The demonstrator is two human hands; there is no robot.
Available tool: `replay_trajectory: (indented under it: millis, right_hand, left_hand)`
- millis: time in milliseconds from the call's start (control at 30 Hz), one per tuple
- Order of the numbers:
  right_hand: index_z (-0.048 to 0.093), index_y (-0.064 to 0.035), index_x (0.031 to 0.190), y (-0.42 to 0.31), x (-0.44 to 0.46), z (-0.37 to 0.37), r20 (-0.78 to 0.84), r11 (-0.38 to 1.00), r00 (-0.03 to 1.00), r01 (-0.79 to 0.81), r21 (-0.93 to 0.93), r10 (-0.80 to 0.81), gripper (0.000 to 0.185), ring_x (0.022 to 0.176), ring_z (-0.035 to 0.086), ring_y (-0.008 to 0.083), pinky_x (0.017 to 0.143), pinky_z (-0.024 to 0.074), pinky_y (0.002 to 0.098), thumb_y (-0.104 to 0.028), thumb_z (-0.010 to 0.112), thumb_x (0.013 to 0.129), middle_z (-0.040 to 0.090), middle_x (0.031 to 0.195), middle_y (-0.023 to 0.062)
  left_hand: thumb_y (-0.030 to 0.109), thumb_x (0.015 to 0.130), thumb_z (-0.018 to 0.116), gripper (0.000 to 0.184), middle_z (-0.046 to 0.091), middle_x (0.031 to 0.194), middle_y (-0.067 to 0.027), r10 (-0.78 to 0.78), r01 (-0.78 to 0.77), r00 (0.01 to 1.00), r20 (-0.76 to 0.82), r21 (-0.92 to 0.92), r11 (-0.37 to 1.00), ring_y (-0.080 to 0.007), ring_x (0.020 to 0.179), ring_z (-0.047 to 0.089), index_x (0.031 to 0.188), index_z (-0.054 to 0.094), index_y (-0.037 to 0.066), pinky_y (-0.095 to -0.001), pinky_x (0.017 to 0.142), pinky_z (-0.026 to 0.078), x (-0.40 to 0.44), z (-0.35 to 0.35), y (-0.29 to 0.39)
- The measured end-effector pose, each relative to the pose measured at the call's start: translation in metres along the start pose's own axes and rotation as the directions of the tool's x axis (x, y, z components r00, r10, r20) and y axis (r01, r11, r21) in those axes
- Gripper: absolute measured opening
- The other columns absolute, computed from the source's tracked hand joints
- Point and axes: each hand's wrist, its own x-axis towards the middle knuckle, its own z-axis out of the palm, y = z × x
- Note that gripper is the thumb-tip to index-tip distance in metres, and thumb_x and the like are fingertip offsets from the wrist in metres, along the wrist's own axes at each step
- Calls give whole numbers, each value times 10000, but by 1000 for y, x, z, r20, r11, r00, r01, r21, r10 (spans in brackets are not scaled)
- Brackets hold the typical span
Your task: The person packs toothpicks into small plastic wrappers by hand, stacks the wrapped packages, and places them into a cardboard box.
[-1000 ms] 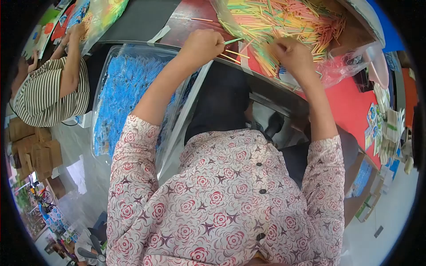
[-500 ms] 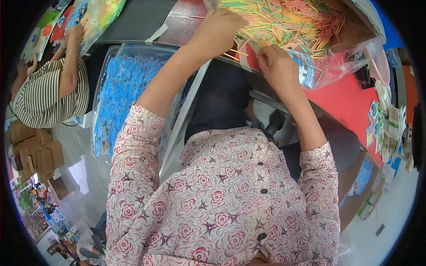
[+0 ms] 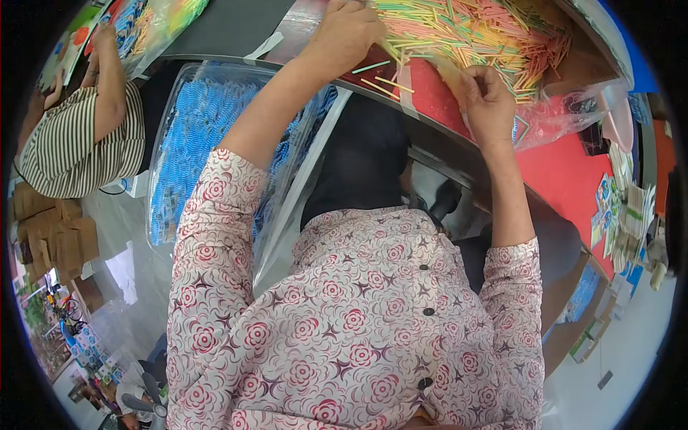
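Observation:
My left hand is closed at the left edge of a pile of thin coloured sticks; what its fingers hold is hidden. My right hand pinches thin clear plastic at the front of the pile. Just below my left hand, a loose green stick and two yellowish sticks lie near the table's front edge. Part of a small printed packet shows beside my right hand.
A clear tub of blue-and-white striped pieces stands at the left. Beyond it, a person in a striped top works. Crumpled clear plastic lies on the red surface, with stacked printed papers at the right.
Since one second ago, my left hand has let go of the green stick and moved up towards the pile. My right hand moved down and left, then right again. The packet has become mostly hidden.

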Motion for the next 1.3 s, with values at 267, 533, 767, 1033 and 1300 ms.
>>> replay_trajectory:
  millis: [267, 533, 767, 1033, 1300]
  right_hand:
    - [553, -28, 848, 6, 6, -5, 63, 950, 992, -119, 290, 105, 42, 649, 471, 48, 572, 403, 207, -28, 554, 891, 528, 745, -9]
    - [546, -22, 872, -9, -5, -8, 50, 984, 984, 169, 50, -171, 30, 779, 550, 114, 697, 455, 262, -42, 565, 882, 609, 857, 45]
    - [563, -36, 920, -6, -6, -4, 184, 951, 945, 293, -103, -271, 86, 858, 597, 230, 793, 456, 284, -11, 589, 841, 627, 960, 106]
    - [586, -64, 1091, -49, 1, 1, 253, 837, 812, 546, -16, -525, 323, 979, 577, 298, 838, 461, 347, 24, 597, 781, 614, 1069, 129]
    - [564, -31, 1141, -37, 20, 50, 543, 754, 682, 644, -128, -490, 346, 1073, 521, 315, 867, 457, 366, -61, 599, 799, 567, 1172, 119]
  left_hand:
    - [92, 759, 526, 74, 561, 759, -93, -75, 66, 984, -162, -60, 996, -282, 793, 524, 706, 576, 80, -397, 723, 370, 26, 12, -9]
    - [98, 797, 525, 46, 543, 759, -142, -164, 176, 953, -255, 25, 984, -324, 764, 519, 791, 540, 56, -406, 700, 388, 36, -4, -21]
    - [91, 884, 488, 99, 536, 746, -94, -500, 320, 851, -162, -596, 736, -215, 730, 533, 803, 511, 40, -299, 699, 426, 29, -25, -4]
    - [96, 921, 458, 141, 520, 709, -28, -569, 288, 813, -124, -763, 578, -101, 697, 499, 798, 500, 42, -246, 663, 424, 38, -5, -7]
    - [109, 919, 456, 159, 511, 673, -31, -623, 422, 782, -38, -703, 573, -114, 659, 496, 780, 495, 44, -255, 650, 425, 37, -22, -1]
